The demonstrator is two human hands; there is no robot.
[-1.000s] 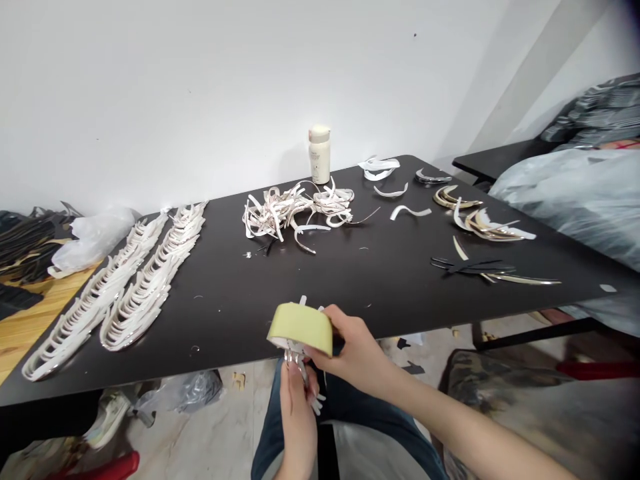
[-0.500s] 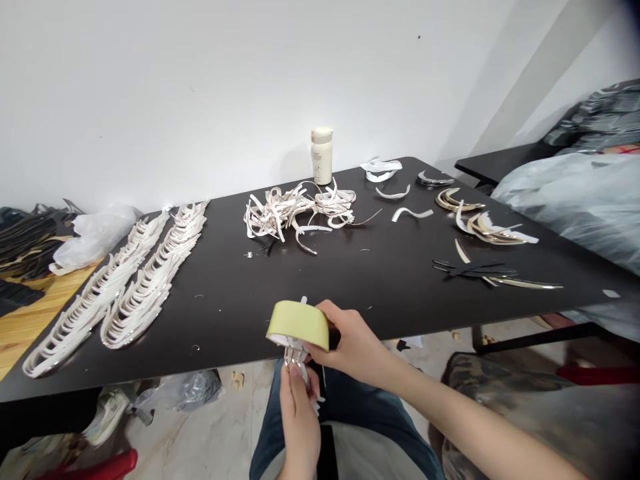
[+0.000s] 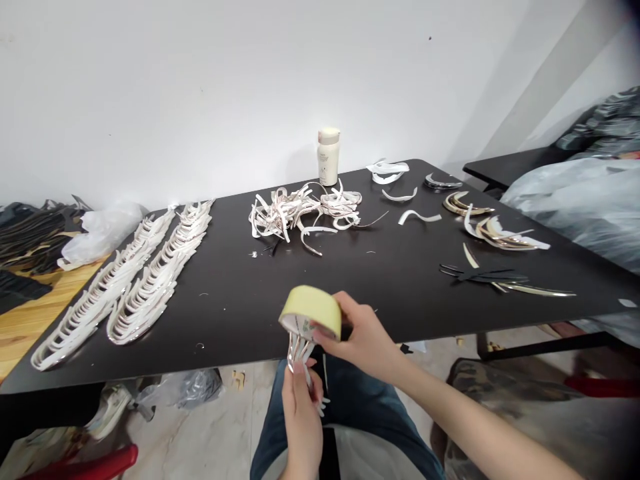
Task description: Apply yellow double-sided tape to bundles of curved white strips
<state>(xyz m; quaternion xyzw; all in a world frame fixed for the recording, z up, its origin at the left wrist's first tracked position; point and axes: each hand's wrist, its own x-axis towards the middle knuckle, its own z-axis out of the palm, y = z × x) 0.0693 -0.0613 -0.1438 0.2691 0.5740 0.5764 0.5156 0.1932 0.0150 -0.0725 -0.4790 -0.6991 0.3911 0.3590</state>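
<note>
My right hand [image 3: 367, 340] grips a roll of yellow tape [image 3: 311, 305] by its right side, thumb inside the ring and fingers over the outside. Just below it, my left hand [image 3: 303, 403] is closed around a small bundle of curved strips [image 3: 299, 348], white with shiny metallic edges. The upper ends of the strips reach up to the underside of the roll, and their lower white ends poke out past my fingers. Whether tape is stuck to the strips is hidden by the roll. Both hands are over my lap at the table's front edge.
On the black table [image 3: 240, 293] lie two long rows of nested strips [image 3: 145, 300], a tangled heap of strips [image 3: 287, 212] and several curved pieces [image 3: 495, 233] at right. Black strips [image 3: 480, 275] lie nearer the front. A cream bottle [image 3: 329, 159] stands by the wall.
The tape roll and my right hand have shifted slightly right and up, showing more of the strips between roll and left hand. The whole view has turned slightly left.
</note>
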